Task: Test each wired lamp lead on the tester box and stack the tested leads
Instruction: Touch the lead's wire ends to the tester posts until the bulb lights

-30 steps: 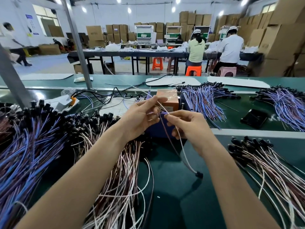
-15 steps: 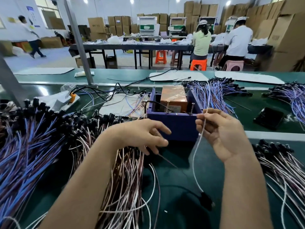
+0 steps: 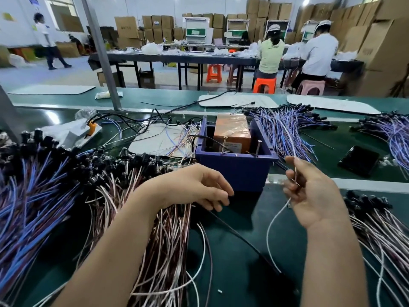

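The tester box (image 3: 236,171) is a purple bin holding an orange-brown block, with two upright screws at its near rim. My right hand (image 3: 309,193), just right of the box, pinches the white wire of a lamp lead (image 3: 269,235), which hangs down toward the mat. My left hand (image 3: 194,187) lies on the edge of the brown-and-white lead pile (image 3: 155,235) in front of the box. Its fingers curl down on the dark wire of the same lead. That wire runs down-right and meets the white one low on the mat.
A thick heap of blue leads (image 3: 33,207) fills the left. A second brown-and-white stack (image 3: 376,222) lies at right. Purple-blue lead bundles (image 3: 285,129) sit behind the box. A black phone (image 3: 358,160) lies right of it, and a metal post (image 3: 99,52) rises at back left.
Both hands came down and apart from the tester box. The left dropped onto the lead pile; the right moved right with the white wire.
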A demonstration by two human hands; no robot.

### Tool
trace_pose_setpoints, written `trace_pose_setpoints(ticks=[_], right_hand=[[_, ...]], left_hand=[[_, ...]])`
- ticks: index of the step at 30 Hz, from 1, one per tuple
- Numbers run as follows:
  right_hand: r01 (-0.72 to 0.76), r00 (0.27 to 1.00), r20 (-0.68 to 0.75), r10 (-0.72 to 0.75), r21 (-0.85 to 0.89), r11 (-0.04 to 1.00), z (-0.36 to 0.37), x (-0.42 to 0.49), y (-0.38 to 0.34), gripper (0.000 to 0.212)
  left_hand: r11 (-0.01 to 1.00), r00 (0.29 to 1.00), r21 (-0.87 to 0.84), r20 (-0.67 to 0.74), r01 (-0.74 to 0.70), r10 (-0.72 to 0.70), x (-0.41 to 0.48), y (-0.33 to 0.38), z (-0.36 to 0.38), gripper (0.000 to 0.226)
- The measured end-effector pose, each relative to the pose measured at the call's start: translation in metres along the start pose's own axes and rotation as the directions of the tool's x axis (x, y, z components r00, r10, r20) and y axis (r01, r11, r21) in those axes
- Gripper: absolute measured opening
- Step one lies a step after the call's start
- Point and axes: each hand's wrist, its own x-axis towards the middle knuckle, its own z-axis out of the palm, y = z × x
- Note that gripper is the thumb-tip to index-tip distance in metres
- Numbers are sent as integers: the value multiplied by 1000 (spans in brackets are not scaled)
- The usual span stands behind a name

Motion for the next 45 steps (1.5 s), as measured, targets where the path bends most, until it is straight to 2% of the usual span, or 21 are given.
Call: trace_pose_setpoints(ticks=[3,5,7,10,15,19,22,27,29,31,34,38,42,45], right_hand=[[0,1000,18,-3,132,991,1,0,-3,20],[0,1000,26,-7,263,965,1,1,-5,20],[-9,999,37,-5,373,928,1,1,-8,22],[-32,999,45,12,459,888,1,1,-7,24],[-49,999,38,34,500,864,2,2,-4,26],[-58,998,27,52,533,844,1,3,-2,27],[-69,997,19,70,550,832,0,4,-2,28],[-108,993,28,110,539,836,-4,3,-4,27],[-130,991,40,129,529,839,-5,3,-4,26],[-139,989,37,141,532,835,-8,3,-4,26],[-138,988,14,155,527,838,-12,4,-4,24],[-124,982,-80,171,411,903,-17,8,3,27],[-169,973,-120,198,215,962,-18,9,11,26],[-218,971,-94,220,34,975,-15,7,14,25]], left_hand=[[999,995,7,94,39,-40,3,5,10,11],[993,983,73,153,88,-99,8,3,22,13],[982,967,130,197,139,-162,15,-4,40,24],[979,953,85,227,187,-202,27,-14,63,41],[984,950,65,257,167,-178,34,-21,81,28],[983,963,135,224,122,-150,34,-20,86,17],[984,970,105,184,142,-159,34,-19,85,17],[990,993,-87,53,113,-108,35,-14,78,18],[968,994,-236,-51,85,-100,35,-10,75,19],[949,979,-314,-187,20,-82,37,-7,69,21],[939,921,-296,-387,-177,52,35,0,59,25],[879,750,-231,-633,-418,191,29,9,47,28],[835,567,-142,-792,-532,227,25,10,38,26],[819,516,-140,-830,-556,209,25,9,36,36]])
